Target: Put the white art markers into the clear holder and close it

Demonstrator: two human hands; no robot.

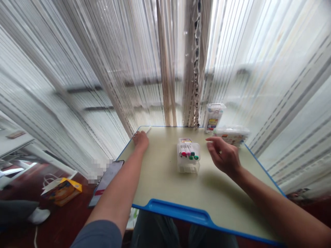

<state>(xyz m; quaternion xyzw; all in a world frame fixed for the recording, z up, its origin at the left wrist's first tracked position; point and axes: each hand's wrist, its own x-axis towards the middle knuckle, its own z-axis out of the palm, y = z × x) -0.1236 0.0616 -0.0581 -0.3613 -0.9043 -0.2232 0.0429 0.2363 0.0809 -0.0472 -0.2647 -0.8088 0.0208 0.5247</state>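
At the table's far left corner, my left hand (141, 140) has its fingers closed around a slim white marker (149, 130), whose end sticks out to the right. My right hand (223, 154) hovers above the table's right side, loosely curled with the index finger stretched out and nothing in it. Between the hands stands a clear plastic case (188, 167) of markers (188, 151), with pink, red, green and dark cap ends facing me. Behind the right hand lies another clear case (232, 133). A tall clear box (214, 117) with a printed label stands upright beside it.
The pale tabletop (160, 179) has a blue rim with a moulded tray (181, 210) at the front. String curtains (129, 62) hang behind it. A phone-like device (110, 179) lies at the left, and a yellow paper bag (63, 191) rests on the floor near another person's shoe (39, 215).
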